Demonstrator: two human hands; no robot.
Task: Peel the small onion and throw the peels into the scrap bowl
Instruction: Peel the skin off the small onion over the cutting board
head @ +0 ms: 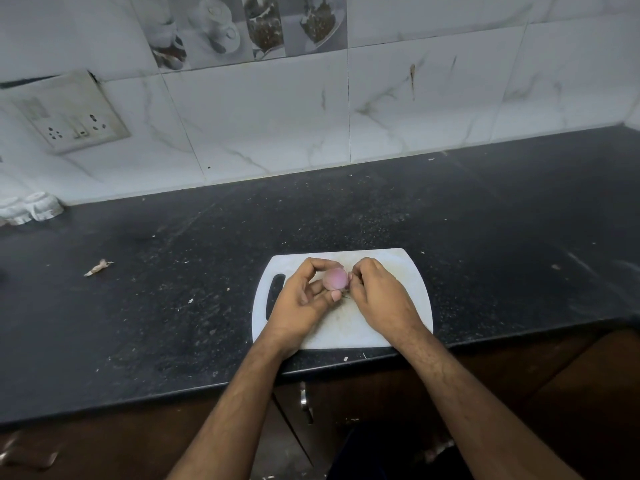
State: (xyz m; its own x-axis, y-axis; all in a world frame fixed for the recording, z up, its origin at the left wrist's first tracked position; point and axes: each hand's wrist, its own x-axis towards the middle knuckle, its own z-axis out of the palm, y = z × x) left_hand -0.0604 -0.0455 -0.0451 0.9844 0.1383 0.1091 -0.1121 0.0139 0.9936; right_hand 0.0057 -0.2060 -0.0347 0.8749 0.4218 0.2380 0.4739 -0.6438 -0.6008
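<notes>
A: Onion [335,278] — where is it?

B: Between both hands, held just above the white cutting board [408,271]; pinkish-purple, small, looks mostly bare of dry skin on the side facing the camera; whether it touches the board I can't tell.

A: Left hand [304,299]?

B: Curled round the onion from the left; fingers arch over the top, thumb tip presses up at the lower front edge; so it grips the onion.

A: Right hand [375,296]?

B: Comes in from the right, back of the hand up; fingers bent inward, tips bunched against the onion's right end; seems to pinch something there, skin or the root end, too small to say which; a thin dark sliver sticks out just under the fingertips.

A: Board position?

B: Lies on the black speckled counter [173,306], near the front edge; slot handle on its left side, just left of the left hand; both wrists cross the board's near edge.

A: Anything else?

B: One dry peel scrap [98,267] on the counter well off to the left; small crumbs scattered about; white moulded item [33,207] at the far left by the wall; socket plate [71,114] on the marbled tiles above it; cupboard handle [304,400] below the counter edge.
</notes>
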